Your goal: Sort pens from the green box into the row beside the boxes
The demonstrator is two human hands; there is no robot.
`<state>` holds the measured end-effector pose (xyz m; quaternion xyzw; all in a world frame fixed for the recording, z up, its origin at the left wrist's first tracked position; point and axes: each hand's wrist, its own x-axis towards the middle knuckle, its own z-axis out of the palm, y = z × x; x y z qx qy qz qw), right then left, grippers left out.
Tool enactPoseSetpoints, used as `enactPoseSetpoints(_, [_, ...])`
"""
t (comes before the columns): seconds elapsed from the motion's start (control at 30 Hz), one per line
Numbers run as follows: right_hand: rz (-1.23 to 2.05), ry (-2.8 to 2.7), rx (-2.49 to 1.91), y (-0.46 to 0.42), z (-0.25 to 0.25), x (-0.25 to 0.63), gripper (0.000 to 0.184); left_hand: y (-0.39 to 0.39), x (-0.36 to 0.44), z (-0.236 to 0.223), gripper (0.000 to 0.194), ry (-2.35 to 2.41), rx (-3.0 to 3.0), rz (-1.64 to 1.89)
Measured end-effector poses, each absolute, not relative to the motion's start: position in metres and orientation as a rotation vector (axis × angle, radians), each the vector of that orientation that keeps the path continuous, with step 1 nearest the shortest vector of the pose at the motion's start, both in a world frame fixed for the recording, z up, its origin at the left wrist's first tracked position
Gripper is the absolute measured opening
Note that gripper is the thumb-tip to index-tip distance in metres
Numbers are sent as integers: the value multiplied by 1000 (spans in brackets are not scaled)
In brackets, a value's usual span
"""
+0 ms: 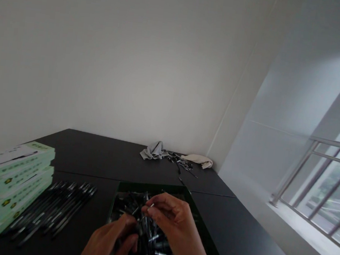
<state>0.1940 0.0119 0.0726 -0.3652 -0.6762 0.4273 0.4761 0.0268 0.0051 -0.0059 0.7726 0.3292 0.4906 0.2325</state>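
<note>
Right hand [174,222]: raised over a green tray [206,238], thumb and index finger pinched together at a small pale piece too small to identify. Left hand [112,239]: lower, at the tray's near left part, fingers curled with thumb near forefinger; whether they grip one of the dark pieces cannot be told. The two hands are close but apart. Tray: dark green, low-walled, set on a black desk [99,156], holding a loose heap of black and clear pen-like parts [157,240], partly hidden by both hands. Left of the tray: a row of slim dark pens [56,208], laid slantwise side by side. Left again, just beside the pens: a stack of pale green boxes [12,187], printed, its edges uneven. Far side of the desk, near the wall [135,58]: a crumpled grey cloth [154,151], a loose scatter of dark thin pieces [181,160], and a beige cloth [200,160]. Far right: a metal railing [295,170] before a window [332,187].
</note>
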Motion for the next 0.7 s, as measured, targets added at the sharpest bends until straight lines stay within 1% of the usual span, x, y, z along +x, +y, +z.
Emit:
enactPoseSetpoints(0.13, [974, -1769, -885, 9, 71, 192, 13, 7, 26, -8, 14, 905, 2171, 1353])
enactPoseSetpoints(0.3, [961, -1783, -882, 7, 76, 194, 12, 7, 25, -4, 9, 925, 2189, 1331])
enactPoseSetpoints(0.5, [782, -1967, -1012, 7, 73, 192, 13, 5, 23, 3, 15, 913, 2185, 1268])
enactPoseSetpoints(0.63, [691, -2102, -1068, 11, 76, 193, 9, 4, 24, 3, 16, 919, 2044, 1246])
enactPoseSetpoints(0.7, [647, -2193, -1077, 15, 78, 193, 11, 4, 24, 3, 17, 914, 2001, 1235])
